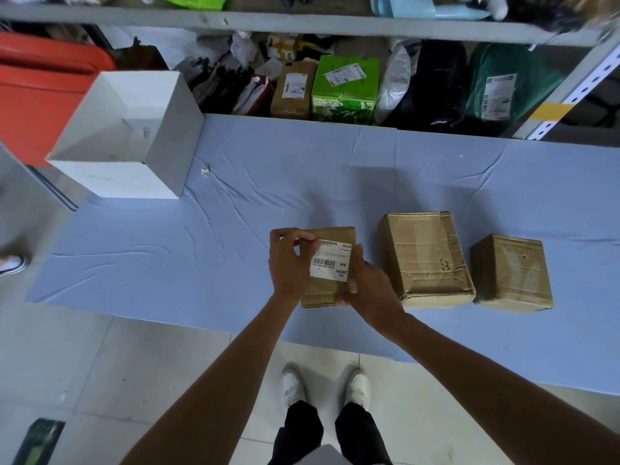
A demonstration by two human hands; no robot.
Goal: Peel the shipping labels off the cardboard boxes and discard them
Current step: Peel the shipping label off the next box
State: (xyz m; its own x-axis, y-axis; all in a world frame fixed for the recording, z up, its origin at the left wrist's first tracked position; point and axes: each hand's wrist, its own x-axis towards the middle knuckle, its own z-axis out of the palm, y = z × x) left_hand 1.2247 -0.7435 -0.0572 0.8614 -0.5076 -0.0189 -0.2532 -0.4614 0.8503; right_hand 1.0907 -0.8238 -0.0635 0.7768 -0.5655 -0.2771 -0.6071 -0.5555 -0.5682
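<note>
Left hand (289, 260) pinched label (330, 261) corner | right hand (364, 283) gripped box (330, 290) | risk: label tearing if pulled fast, leaving scraps stuck

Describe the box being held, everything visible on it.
The held box is small brown cardboard, standing on the blue cloth, leftmost of three. A white shipping label with barcode and "MX" print covers its top. The left hand pinches the label's upper-left corner; the right hand steadies the box's right side.

Blue-clothed table (235, 250) bears three cardboard boxes (424, 260), white bin (134, 182).
</note>
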